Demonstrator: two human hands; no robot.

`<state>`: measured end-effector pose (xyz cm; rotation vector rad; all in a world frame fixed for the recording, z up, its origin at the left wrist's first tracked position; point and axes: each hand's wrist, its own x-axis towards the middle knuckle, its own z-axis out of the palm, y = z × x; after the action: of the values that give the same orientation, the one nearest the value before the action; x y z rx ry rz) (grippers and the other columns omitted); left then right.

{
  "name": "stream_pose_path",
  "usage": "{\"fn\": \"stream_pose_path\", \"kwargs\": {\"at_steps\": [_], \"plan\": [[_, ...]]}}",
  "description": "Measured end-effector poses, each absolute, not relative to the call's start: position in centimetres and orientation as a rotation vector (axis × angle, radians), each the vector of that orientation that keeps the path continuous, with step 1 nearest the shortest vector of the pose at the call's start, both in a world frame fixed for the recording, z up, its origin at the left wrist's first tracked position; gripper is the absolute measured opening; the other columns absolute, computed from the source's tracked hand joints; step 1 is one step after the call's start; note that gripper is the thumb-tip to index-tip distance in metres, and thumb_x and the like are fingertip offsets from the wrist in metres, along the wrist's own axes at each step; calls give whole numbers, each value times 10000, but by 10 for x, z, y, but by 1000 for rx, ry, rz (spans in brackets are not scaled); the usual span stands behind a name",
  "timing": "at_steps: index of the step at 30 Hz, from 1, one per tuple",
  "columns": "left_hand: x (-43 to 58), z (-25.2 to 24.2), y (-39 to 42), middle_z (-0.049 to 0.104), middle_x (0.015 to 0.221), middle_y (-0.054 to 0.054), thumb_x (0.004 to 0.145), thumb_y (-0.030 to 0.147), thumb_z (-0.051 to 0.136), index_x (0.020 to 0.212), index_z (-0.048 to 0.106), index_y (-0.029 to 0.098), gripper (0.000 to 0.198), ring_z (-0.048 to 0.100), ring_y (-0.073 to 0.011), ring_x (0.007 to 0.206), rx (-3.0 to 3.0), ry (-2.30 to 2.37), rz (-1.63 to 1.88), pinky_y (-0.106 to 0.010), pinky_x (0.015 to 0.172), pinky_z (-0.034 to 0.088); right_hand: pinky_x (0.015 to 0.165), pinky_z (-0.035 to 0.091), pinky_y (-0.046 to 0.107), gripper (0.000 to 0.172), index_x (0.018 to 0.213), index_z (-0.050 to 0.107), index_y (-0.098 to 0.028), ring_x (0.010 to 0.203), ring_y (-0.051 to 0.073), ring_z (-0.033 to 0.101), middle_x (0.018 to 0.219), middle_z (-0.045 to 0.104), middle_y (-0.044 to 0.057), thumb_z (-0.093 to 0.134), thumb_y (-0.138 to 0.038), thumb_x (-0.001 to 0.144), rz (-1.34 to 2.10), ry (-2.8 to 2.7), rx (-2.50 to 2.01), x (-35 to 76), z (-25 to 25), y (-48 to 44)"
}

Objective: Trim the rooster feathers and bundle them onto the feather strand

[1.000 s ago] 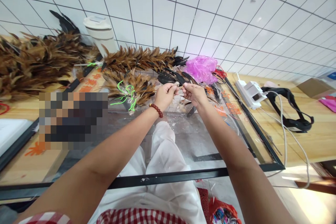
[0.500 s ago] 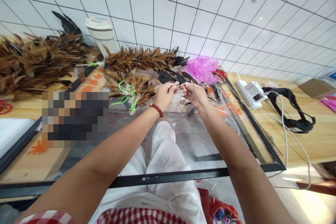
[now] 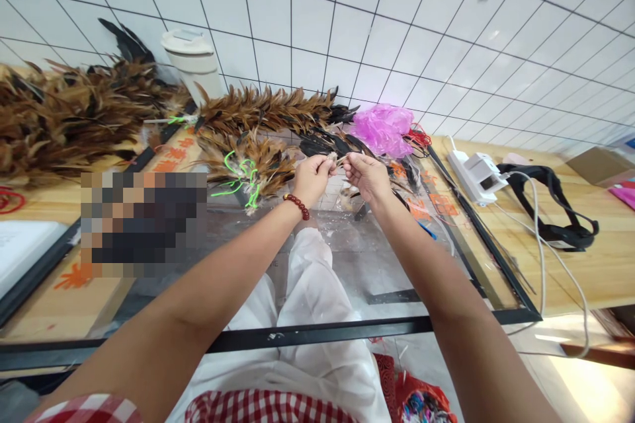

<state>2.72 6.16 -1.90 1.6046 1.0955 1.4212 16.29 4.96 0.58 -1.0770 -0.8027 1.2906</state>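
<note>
My left hand (image 3: 313, 178), with a red bead bracelet at its wrist, is closed with its fingers pinched on a small pale bundle of feather quills (image 3: 334, 157). Close to its right, my right hand (image 3: 366, 175) has thumb and forefinger pressed together at the thin ends by the bundle; what it grips is too small to make out. Dark feathers (image 3: 325, 145) lie just behind both hands. A brown feather bunch with bright green ties (image 3: 243, 178) rests left of my left hand. Behind it stretches a long brown feather strip (image 3: 268, 111).
A glass tabletop with a black frame (image 3: 322, 336) spans the front. A white lidded cup (image 3: 192, 63) and a large brown feather pile (image 3: 64, 119) stand at left. Pink plastic (image 3: 381, 129), a white power strip (image 3: 476, 175) and a black strap (image 3: 550, 205) are at right.
My right hand has shifted slightly up and left, nearer to my left hand. A dark feather and something blue now show beside my right forearm. My left hand has hardly moved.
</note>
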Motion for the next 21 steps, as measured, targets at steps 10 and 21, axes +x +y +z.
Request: {"fn": "stream_pose_path", "kwargs": {"at_steps": [10,21], "plan": [[29,-17,61,646,657,-16,794,256,559,635,632,159,200,578,-129,660,1437,1068,1406,-250,678,450,559,448,188,213,667,628,-199,544,60,513,635,610,-41,763,-362,649,1079,-1122,-1085,173,11,51],[34,-6,48,607,577,-20,759,341,668,659,602,129,244,547,-96,485,1038,760,1118,-223,510,445,659,465,269,142,672,649,-211,638,112,550,736,593,-9,733,-323,701,1044,-1507,-1077,173,27,39]]}}
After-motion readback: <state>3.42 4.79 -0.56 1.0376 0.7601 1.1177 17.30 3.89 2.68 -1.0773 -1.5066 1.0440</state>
